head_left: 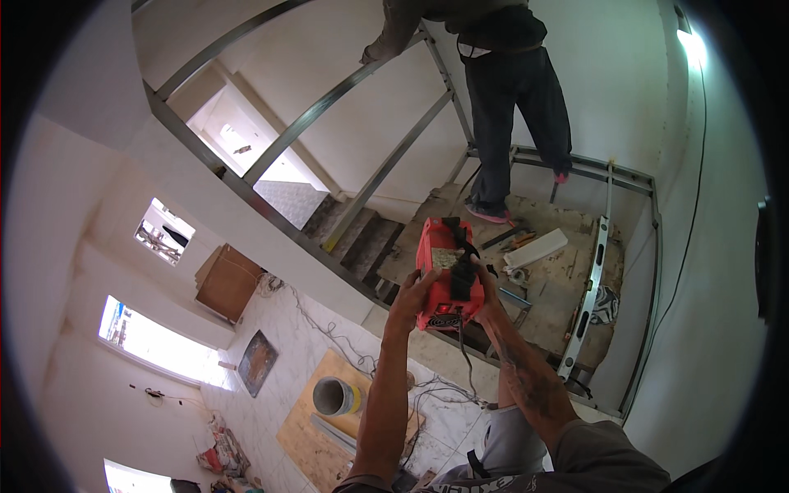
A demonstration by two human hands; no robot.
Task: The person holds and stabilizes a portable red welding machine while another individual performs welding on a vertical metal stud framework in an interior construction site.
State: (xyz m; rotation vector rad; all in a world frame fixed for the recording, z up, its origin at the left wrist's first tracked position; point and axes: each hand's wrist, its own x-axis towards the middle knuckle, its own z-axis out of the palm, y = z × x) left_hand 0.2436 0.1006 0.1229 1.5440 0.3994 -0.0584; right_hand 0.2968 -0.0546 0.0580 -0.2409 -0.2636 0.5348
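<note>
Out in front of me, both hands hold a red portable welding machine (436, 255) with a black strap (462, 279) across its top. My left hand (408, 297) is closed on its left side, with the thumb on top. My right hand (486, 289) grips the right side near the strap, its fingers partly hidden. The end facing me shows a fan grille and a lit red switch. From this end a dark cable (467, 353) hangs down toward the floor.
A co-worker (514, 99) stands on the rough landing, one hand by a metal frame rail (329, 94). A long spirit level (585, 304) leans at the right. White board pieces (536, 249) and tools lie beyond the machine. Dark stairs (362, 246) descend left; below are a bucket (333, 396) and loose cables.
</note>
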